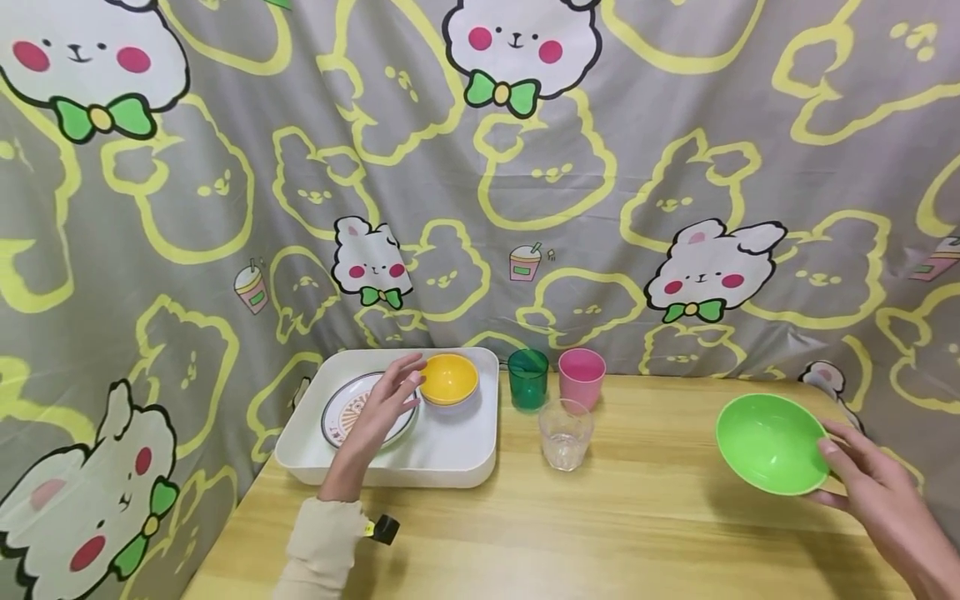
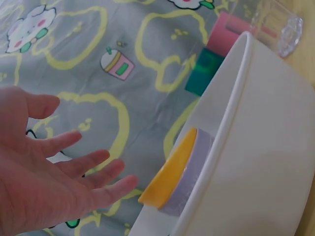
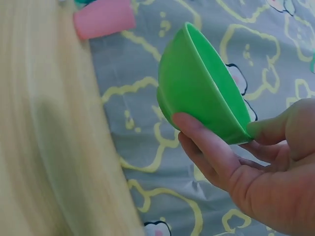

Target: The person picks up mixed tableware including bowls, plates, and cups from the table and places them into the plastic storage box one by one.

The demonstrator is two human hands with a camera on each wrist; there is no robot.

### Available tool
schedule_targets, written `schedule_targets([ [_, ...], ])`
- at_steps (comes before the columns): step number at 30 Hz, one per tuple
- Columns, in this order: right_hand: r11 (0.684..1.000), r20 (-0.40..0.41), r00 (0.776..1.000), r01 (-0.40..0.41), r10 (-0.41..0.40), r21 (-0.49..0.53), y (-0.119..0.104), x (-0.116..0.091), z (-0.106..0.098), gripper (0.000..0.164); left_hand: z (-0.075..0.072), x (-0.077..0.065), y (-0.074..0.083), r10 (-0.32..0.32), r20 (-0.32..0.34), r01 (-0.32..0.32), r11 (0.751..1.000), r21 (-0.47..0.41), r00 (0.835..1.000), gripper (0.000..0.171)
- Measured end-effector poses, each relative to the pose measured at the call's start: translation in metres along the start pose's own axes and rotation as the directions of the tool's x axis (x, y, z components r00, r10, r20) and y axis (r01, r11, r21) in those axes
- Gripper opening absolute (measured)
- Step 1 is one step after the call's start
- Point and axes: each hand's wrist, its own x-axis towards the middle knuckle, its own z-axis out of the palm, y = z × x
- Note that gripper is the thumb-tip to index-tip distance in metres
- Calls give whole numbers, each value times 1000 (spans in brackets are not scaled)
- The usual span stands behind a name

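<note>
A green bowl (image 1: 772, 443) is held above the right side of the table by my right hand (image 1: 877, 483). In the right wrist view the thumb is over its rim and the fingers lie under its outer wall. My left hand (image 1: 382, 408) is over the white tray (image 1: 465, 467), fingers spread and nothing in them. Beneath it is a patterned plate (image 1: 348, 408), partly hidden by the hand. Right by the fingertips, a yellow bowl (image 1: 450, 377) sits nested in a pale purple bowl (image 2: 187, 182) inside the tray.
Beside the tray stand a green cup (image 1: 528, 382), a pink cup (image 1: 582, 375) and a clear glass (image 1: 566, 442) in front of them. A patterned curtain (image 1: 465, 192) hangs behind the wooden table (image 1: 637, 533). The left sleeve carries a small black device (image 1: 386, 529).
</note>
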Motion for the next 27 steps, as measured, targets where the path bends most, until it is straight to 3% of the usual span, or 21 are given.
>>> schedule_targets([
  [4,981,9,1000,3,-5,196,-6,5,2,52,7,2,3,26,5,-26,1000,-17,1000,51],
  [7,948,24,998,42,-52,317,-12,10,6,49,11,2,4,42,7,-41,998,-37,999,49],
  [15,878,1,996,78,-89,473,-22,17,17,56,23,3,9,72,28,-68,990,-124,997,50],
  [18,834,6,993,99,-121,543,-26,22,22,54,29,5,10,82,29,-76,986,-148,996,49],
  [23,731,17,980,135,-196,669,-32,28,30,48,40,7,11,94,35,-86,979,-182,995,48],
  [27,704,12,980,135,-199,698,-38,32,40,46,47,7,10,97,29,-90,976,-200,995,47],
])
